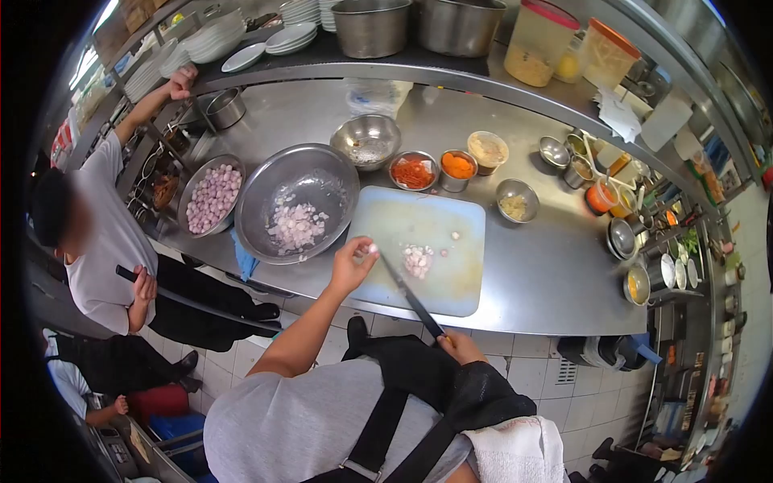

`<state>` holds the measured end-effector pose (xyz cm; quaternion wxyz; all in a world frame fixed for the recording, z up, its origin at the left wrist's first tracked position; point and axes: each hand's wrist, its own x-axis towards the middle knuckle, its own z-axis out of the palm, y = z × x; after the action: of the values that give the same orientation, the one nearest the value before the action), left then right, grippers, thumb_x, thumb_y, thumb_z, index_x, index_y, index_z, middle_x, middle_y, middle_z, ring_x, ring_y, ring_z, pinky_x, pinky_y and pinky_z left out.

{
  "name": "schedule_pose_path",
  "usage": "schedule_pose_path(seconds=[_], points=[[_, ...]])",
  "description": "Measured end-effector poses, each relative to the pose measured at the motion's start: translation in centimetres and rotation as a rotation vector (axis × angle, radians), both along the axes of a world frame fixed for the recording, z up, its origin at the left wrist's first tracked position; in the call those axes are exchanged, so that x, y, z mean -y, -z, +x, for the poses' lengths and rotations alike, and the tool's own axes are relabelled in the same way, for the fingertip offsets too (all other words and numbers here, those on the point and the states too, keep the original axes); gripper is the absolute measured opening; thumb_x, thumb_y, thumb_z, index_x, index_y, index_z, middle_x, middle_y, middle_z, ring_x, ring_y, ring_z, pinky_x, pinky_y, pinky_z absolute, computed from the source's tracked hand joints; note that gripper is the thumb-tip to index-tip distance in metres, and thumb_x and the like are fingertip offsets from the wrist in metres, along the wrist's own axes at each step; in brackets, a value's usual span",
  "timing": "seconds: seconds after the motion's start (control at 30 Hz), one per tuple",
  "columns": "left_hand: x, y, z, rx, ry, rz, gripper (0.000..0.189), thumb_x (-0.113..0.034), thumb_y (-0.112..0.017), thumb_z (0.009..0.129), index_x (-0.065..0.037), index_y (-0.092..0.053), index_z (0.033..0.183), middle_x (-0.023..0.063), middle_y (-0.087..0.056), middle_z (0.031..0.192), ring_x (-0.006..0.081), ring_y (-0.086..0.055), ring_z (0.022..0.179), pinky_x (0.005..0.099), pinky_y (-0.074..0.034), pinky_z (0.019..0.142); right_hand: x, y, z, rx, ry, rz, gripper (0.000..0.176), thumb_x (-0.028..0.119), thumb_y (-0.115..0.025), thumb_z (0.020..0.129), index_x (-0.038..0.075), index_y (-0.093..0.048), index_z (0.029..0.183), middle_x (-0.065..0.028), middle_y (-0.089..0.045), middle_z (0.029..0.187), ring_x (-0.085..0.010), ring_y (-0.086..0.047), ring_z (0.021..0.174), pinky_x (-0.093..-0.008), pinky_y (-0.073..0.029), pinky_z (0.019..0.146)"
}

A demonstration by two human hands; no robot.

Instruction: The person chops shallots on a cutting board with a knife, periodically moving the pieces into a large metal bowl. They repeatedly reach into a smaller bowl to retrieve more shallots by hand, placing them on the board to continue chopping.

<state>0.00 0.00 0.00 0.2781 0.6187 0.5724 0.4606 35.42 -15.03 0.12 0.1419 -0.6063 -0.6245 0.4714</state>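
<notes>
Head camera, looking down: the left hand sits just left of centre, fingertips pinched on a small pale shallot piece at the near-left edge of the cutting board. The right hand, lower centre, is closed around the handle of a knife, whose blade slants up and left until its tip meets that piece. Just right of the tip, a small heap of chopped shallot lies on the board. Left of the board, a large steel bowl holds more chopped pieces that cover only part of its bottom. Further left, a smaller bowl is well filled with whole peeled shallots. Judging by the two bowls, the chopping looks less than half done, with most shallots uncut. At the far left of the frame a co-worker stands with one hand raised to the shelf.
</notes>
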Motion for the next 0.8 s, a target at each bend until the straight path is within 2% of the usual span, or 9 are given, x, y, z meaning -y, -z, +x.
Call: schedule_pose_path(seconds=[0.07,0.1,0.17,0.2,0.3,0.4,0.53,0.67,0.8], points=[[3.3,0.6,0.0,-0.003,-0.007,0.009,0.033,-0.015,-0.086,0.088,-0.006,-0.072,0.116,0.0120,-0.076,0.109,0.0246,-0.073,0.094,0.0366,-0.059,0.084,0.2,-1.4,0.0,0.063,-0.171,-0.085,0.031,0.034,-0.062,0.107,0.005,-0.070,0.113,-0.0284,-0.073,0.098,-0.0501,-0.070,0.099,-0.0556,-0.053,0.086],[2.9,1.2,-0.8,0.006,-0.019,0.012,0.033,-0.015,-0.086,0.088,-0.006,-0.072,0.116,0.0120,-0.076,0.109,0.0246,-0.073,0.094,0.0366,-0.059,0.084,-1.1,-0.9,-0.9,0.073,-0.183,-0.083,0.031,0.034,-0.062,0.107,0.005,-0.070,0.113,-0.0284,-0.073,0.098,-0.0501,-0.070,0.099,-0.0556,-0.053,0.086],[3.9,1.9,0.3,-0.087,0.036,0.041,0.032,-0.014,-0.086,0.087,-0.006,-0.072,0.114,0.0118,-0.075,0.106,0.0255,-0.073,0.092,0.0374,-0.059,0.082,-1.4,0.1,-0.6,0.114,-0.159,0.021,0.029,0.031,-0.060,0.107,0.004,-0.069,0.113,-0.0283,-0.073,0.099,-0.0511,-0.069,0.100,-0.0555,-0.054,0.085],[3.7,1.9,1.2,-0.070,0.062,0.067,0.031,-0.014,-0.086,0.086,-0.007,-0.072,0.113,0.0115,-0.074,0.106,0.0302,-0.072,0.096,0.0395,-0.058,0.084,-1.8,-0.3,-0.4,0.118,-0.169,0.019,0.029,0.031,-0.060,0.107,0.004,-0.069,0.113,-0.0283,-0.073,0.099,-0.0511,-0.069,0.100,-0.0555,-0.054,0.085],[2.5,2.0,4.0,-0.186,0.128,0.122,0.028,-0.015,-0.085,0.085,-0.008,-0.071,0.108,0.0106,-0.073,0.106,0.0335,-0.069,0.100,0.0423,-0.056,0.089,-3.0,-1.8,-0.4,0.181,-0.073,-0.012,0.031,0.030,-0.059,0.108,0.002,-0.067,0.117,-0.0298,-0.073,0.100,-0.0524,-0.069,0.099,-0.0561,-0.054,0.085],[1.4,2.6,5.0,-0.298,0.179,0.183,0.024,-0.016,-0.084,0.085,-0.009,-0.070,0.104,0.0094,-0.071,0.104,0.0345,-0.066,0.101,0.0439,-0.054,0.093,-3.3,-1.5,-0.4,0.163,-0.050,0.086,0.033,0.030,-0.058,0.108,-0.002,-0.065,0.115,-0.0328,-0.072,0.097,-0.0537,-0.069,0.094,-0.0578,-0.054,0.083],[1.4,2.5,5.0,-0.302,0.199,0.206,0.023,-0.016,-0.084,0.086,-0.009,-0.069,0.102,0.0087,-0.070,0.101,0.0325,-0.065,0.100,0.0441,-0.053,0.093,-2.4,-0.9,-0.9,0.216,-0.065,0.148,0.031,0.030,-0.058,0.108,-0.001,-0.065,0.113,-0.0327,-0.072,0.094,-0.0535,-0.069,0.092,-0.0600,-0.054,0.082],[0.9,2.8,4.2,-0.296,0.251,0.239,0.015,-0.013,-0.077,0.092,-0.006,-0.070,0.103,0.0112,-0.069,0.103,0.0351,-0.067,0.099,0.0446,-0.055,0.089,-2.1,-0.5,-1.5,0.310,-0.052,0.146,0.029,0.029,-0.058,0.108,0.002,-0.064,0.116,-0.0315,-0.073,0.092,-0.0532,-0.070,0.089,-0.0619,-0.054,0.080],[0.3,2.2,3.6,-0.281,0.345,0.177,0.007,-0.010,-0.070,0.096,-0.006,-0.070,0.102,0.0120,-0.069,0.102,0.0352,-0.068,0.094,0.0434,-0.057,0.083,-1.7,-3.4,-1.6,0.400,-0.107,0.165,0.027,0.027,-0.058,0.107,0.004,-0.062,0.118,-0.0301,-0.073,0.089,-0.0529,-0.071,0.087,-0.0625,-0.056,0.078]])
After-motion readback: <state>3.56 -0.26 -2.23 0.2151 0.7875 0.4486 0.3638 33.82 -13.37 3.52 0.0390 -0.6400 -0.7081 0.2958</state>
